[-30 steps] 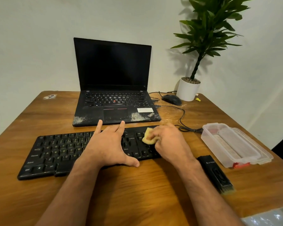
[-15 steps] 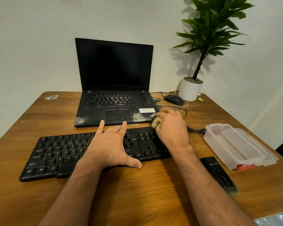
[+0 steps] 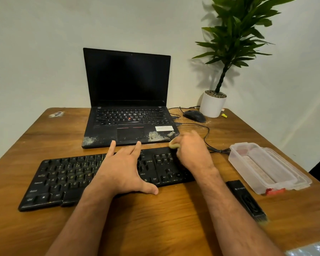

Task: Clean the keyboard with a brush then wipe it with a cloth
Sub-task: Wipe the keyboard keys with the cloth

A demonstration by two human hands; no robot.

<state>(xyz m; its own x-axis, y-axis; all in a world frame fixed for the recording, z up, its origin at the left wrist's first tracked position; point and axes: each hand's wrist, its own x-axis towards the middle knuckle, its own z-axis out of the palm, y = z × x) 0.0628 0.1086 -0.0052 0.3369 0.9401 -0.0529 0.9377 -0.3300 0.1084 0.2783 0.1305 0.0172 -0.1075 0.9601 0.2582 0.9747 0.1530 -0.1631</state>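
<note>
Two forearms reach in from the near edge over the wooden bench (image 3: 155,228). Brush (image 3: 247,199) lies set down on the bench, right of the right forearm, bristles toward the near edge, so brushing looks done. Black keyboard (image 3: 63,178) sits across the middle. Left hand (image 3: 124,170) is flat and open on its centre keys, fingers spread, thumb at the front edge, pinning it. Right hand (image 3: 190,152) is closed around a small yellowish cloth (image 3: 174,145), bunched at the keyboard's far right corner; hand is motion-blurred. Step in hand: the wipe, at the right end. Next move likely calls for dragging the cloth back across the keys; the left section looks unwiped and the left hand would need to shift. Clear plastic box (image 3: 266,169) sits further right. Behind: open laptop (image 3: 127,108) with dusty palm rest, mouse (image 3: 194,116), potted plant (image 3: 212,106).
</note>
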